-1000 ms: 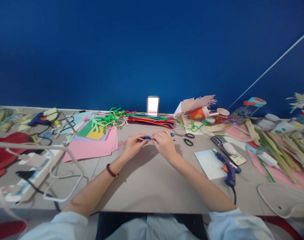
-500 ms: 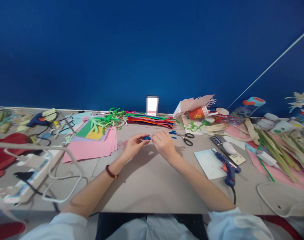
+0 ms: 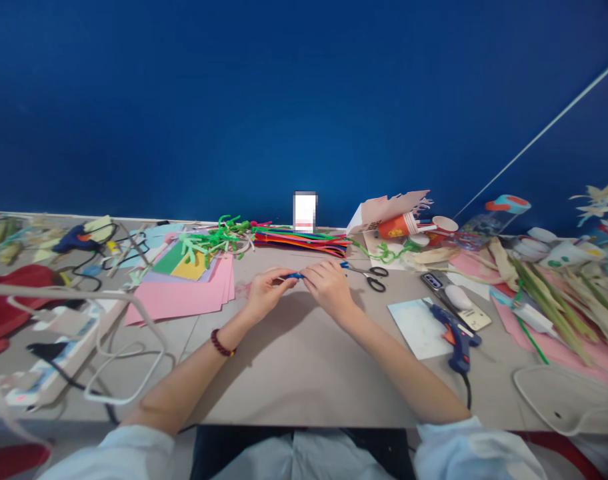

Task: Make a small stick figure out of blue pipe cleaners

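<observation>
At the far left we have a blue hot glue gun (image 3: 77, 240) tangled in black cord, with a red cloth (image 3: 14, 303) and a white power strip (image 3: 59, 350) nearer us. Next come stacked sheets of pink paper (image 3: 179, 300) under green and yellow sheets, with green pipe cleaners (image 3: 217, 239) heaped at their far edge. At the middle of the tabletop (image 3: 304, 373), our left hand (image 3: 268, 295), a dark bead bracelet (image 3: 220, 343) on its wrist, and our right hand (image 3: 329, 290) are close together, their fingers clamped on a short blue pipe cleaner (image 3: 294, 275) held just above the surface. Beyond them lies a bundle of multicoloured pipe cleaners (image 3: 301, 243). Just right of our right hand sit black-handled scissors (image 3: 371, 278). Further right, a second blue hot glue gun (image 3: 457, 340) stands near a white computer mouse (image 3: 458, 297), and long green-and-straw leaves (image 3: 554, 307) lie on pink paper at the far right.
</observation>
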{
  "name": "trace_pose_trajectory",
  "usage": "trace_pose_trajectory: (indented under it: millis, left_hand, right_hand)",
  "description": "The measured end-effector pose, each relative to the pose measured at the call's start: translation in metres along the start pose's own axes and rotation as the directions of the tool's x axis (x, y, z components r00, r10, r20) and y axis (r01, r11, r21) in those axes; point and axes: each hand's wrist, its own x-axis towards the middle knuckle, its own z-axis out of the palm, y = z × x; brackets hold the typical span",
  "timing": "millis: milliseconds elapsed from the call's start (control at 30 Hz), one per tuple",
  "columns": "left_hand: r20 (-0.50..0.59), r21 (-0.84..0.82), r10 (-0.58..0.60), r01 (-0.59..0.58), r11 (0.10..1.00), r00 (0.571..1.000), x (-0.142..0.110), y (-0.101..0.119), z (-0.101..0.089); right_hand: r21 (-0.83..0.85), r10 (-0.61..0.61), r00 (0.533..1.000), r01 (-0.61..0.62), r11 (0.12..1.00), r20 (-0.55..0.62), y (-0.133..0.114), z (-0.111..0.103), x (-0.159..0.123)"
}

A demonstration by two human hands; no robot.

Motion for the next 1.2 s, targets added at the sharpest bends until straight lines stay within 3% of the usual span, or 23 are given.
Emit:
trace_pose_trajectory:
  millis: [267,500,767,1200]
  left_hand:
    - [0.008,0.018,-0.002,0.002,1.000,1.000,0.000,-0.004,0.000]
    - [0.053,-0.067,-0.093,0.097,0.993,0.994,0.002,-0.011,0.000]
    - [0.004,0.026,0.018,-0.019,0.999,1.000,0.001,-0.005,0.000]
    - [-0.005,-0.003,0.022,-0.022,1.000,1.000,-0.001,0.002,0.001]
  right_hand:
    - [-0.004,-0.007,1.000,0.007,1.000,-0.021,0.000,-0.002,0.001]
    - [-0.049,-0.035,0.999,0.034,0.998,-0.029,-0.001,-0.004,0.001]
    - [-0.057,-0.063,0.996,0.059,0.997,-0.069,-0.002,-0.003,0.000]
    - [-0.055,-0.050,0.997,0.047,0.997,-0.055,-0.003,-0.003,0.001]
